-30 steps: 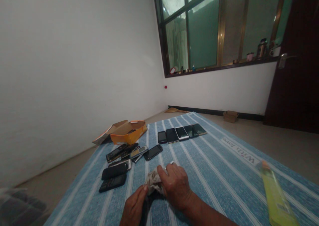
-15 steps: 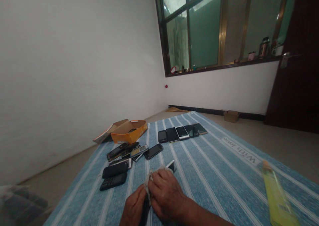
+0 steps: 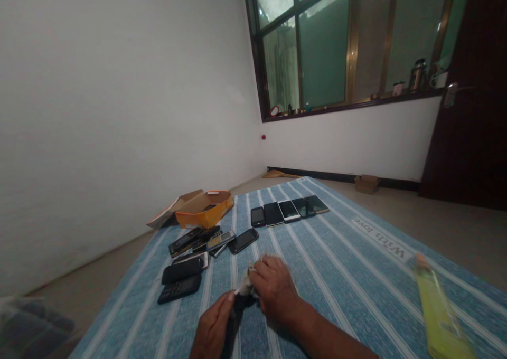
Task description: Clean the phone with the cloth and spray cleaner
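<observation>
My left hand (image 3: 212, 327) grips a dark phone (image 3: 236, 311) by its lower end, low in the middle of the view. My right hand (image 3: 273, 290) is closed on a crumpled pale cloth (image 3: 246, 282) and presses it onto the phone's upper part. Both hands hover just above a blue striped mat (image 3: 336, 264). Most of the phone is hidden by the cloth and my fingers.
Several loose dark phones (image 3: 198, 256) lie in a pile at left, next to an open orange box (image 3: 204, 208). A neat row of phones (image 3: 287, 211) lies farther back. A yellow-green bottle (image 3: 438, 309) lies at right. A white wall, a window and a dark door surround the mat.
My right hand with the cloth has slid back up along the phone, and the phone's far end that showed half a second ago is covered again. The left hand has barely moved.
</observation>
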`<act>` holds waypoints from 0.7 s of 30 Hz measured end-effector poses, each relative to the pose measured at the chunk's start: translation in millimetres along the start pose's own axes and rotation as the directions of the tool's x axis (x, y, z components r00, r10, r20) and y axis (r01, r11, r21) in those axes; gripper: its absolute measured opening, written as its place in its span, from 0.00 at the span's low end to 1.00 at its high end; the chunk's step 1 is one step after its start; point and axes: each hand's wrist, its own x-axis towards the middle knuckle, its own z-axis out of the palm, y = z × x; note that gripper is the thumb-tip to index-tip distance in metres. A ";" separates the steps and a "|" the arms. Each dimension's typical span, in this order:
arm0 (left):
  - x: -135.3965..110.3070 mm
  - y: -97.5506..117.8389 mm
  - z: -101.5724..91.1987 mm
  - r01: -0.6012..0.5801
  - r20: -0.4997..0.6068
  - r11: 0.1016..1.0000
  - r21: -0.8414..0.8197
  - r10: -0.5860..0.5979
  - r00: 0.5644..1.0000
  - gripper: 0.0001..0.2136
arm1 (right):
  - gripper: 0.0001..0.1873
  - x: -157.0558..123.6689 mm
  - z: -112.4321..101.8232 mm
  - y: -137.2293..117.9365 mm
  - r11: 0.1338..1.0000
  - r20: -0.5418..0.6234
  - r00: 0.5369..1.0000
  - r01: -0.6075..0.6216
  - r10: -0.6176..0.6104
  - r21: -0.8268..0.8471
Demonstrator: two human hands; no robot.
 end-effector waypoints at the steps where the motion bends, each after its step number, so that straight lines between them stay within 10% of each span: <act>1: -0.1 0.6 0.4 0.002 -0.006 1.000 0.004 -0.002 1.000 0.22 | 0.12 -0.4 -1.7 4.1 1.000 0.006 1.000 -0.017 0.017 -0.006; 21: 1.4 2.5 4.3 0.093 0.000 0.978 -0.189 -0.095 0.995 0.33 | 0.07 1.9 11.0 -32.4 0.994 -0.076 0.992 0.100 -0.096 0.046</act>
